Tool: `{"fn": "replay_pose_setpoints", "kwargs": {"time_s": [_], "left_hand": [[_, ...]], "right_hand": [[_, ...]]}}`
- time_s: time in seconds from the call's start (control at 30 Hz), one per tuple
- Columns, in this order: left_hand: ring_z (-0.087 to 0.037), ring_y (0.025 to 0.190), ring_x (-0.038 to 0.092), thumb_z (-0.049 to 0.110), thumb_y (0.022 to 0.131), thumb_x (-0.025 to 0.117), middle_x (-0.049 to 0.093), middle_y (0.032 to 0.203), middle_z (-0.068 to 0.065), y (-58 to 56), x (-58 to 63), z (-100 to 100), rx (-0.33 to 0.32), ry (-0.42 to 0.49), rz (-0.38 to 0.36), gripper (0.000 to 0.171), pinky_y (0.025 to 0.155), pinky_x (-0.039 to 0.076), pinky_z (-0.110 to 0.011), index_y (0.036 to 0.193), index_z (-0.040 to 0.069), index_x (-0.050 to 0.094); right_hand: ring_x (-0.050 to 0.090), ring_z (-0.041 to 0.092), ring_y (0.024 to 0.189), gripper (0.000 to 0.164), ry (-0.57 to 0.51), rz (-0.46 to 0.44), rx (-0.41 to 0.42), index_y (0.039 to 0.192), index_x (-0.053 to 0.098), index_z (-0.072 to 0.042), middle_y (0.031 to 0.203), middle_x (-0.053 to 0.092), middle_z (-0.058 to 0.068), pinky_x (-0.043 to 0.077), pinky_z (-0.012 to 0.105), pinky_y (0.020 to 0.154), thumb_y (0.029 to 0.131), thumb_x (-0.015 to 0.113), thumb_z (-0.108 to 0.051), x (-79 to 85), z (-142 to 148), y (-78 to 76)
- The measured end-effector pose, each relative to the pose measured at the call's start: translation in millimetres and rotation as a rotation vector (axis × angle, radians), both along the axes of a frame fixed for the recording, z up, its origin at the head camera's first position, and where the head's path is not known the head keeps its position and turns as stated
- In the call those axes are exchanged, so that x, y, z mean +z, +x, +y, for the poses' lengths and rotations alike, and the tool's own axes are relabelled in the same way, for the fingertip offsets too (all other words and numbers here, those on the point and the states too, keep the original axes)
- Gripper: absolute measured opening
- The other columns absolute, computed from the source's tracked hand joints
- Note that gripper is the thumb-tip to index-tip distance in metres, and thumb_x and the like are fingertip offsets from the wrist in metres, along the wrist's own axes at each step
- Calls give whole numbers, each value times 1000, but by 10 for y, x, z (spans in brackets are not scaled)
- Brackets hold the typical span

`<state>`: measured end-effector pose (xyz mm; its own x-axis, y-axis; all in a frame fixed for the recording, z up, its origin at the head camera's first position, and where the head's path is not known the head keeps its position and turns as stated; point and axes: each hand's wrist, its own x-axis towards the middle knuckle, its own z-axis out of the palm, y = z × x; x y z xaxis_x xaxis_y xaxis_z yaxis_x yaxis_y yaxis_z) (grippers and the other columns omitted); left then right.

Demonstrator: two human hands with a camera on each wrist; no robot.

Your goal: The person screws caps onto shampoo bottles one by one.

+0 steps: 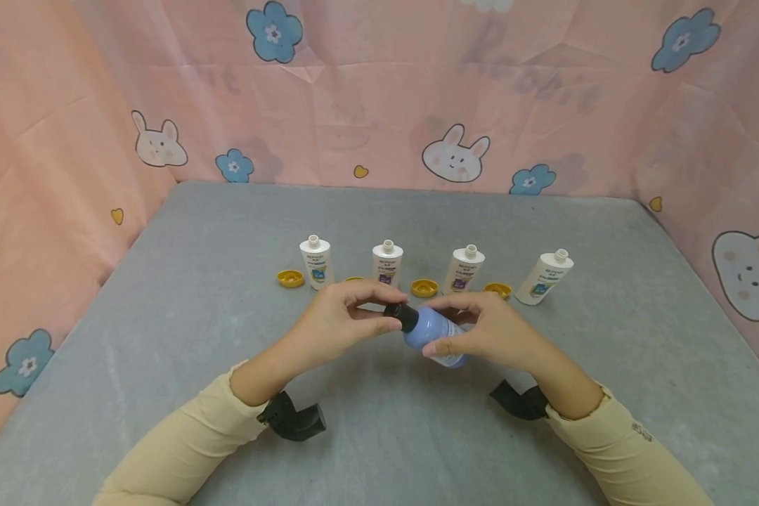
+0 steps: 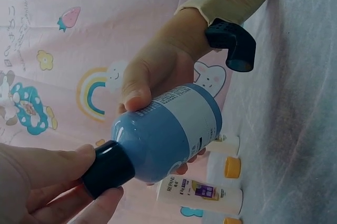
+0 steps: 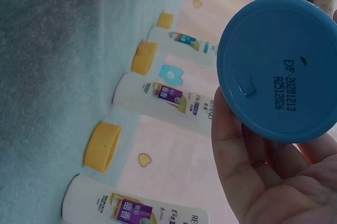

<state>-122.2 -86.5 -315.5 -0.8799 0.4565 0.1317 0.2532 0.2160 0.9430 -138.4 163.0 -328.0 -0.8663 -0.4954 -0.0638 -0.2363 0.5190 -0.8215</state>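
A blue bottle (image 1: pixel 431 329) with a black cap (image 1: pixel 402 316) is held tilted above the table, its cap end toward the left. My left hand (image 1: pixel 341 320) pinches the cap between thumb and fingers. Around the bottle's body my right hand (image 1: pixel 481 329) is wrapped, thumb on the near side. In the left wrist view the cap (image 2: pixel 109 169) sits on the bottle's neck, and a white label (image 2: pixel 187 116) bands the body. Printed date text shows on the round bottle base (image 3: pixel 281 71) in the right wrist view.
Behind the hands stand several white bottles without caps, including the leftmost white bottle (image 1: pixel 317 261) and the rightmost white bottle (image 1: pixel 544 277). Yellow caps, such as this yellow cap (image 1: pixel 290 279), lie between them on the grey tabletop (image 1: pixel 228 232). A patterned pink curtain (image 1: pixel 354 91) hangs behind.
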Motion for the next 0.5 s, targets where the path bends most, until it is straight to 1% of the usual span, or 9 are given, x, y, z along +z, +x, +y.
{"fn": "replay_pose_setpoints", "kwargs": {"time_s": [0.1, 0.23, 0.37, 0.5], "left_hand": [[-23, 102, 72, 2, 86, 75, 68, 119, -17, 0, -2, -2, -8, 2, -1, 31, 83, 61, -26, 116, -3, 70], [-23, 98, 74, 3, 87, 74, 68, 121, -15, 3, 13, 1, 2, 16, -55, 31, 84, 61, -27, 118, 1, 70], [-20, 103, 72, 6, 87, 76, 68, 124, -11, 3, 22, 9, 35, 30, -103, 36, 85, 60, -28, 122, 5, 68], [-18, 104, 70, 9, 84, 79, 70, 119, -10, -6, 6, 13, 67, 7, -105, 37, 85, 60, -28, 120, 7, 68]], "right_hand": [[65, 18, 98, 53, -2, 0, 4, 120, 71, -8, 112, 73, 5, 56, 37, 89, 75, 88, -32, 4, -2, 0], [65, 18, 99, 53, -7, -3, 4, 121, 70, -7, 113, 73, 6, 55, 37, 90, 76, 87, -31, 9, -1, 1], [65, 19, 100, 52, -21, 5, 0, 121, 70, -7, 113, 72, 6, 55, 40, 91, 77, 86, -29, 17, 0, 3], [64, 19, 100, 51, -27, 5, -5, 121, 70, -9, 112, 72, 5, 55, 41, 91, 77, 86, -29, 26, -4, 8]]}}
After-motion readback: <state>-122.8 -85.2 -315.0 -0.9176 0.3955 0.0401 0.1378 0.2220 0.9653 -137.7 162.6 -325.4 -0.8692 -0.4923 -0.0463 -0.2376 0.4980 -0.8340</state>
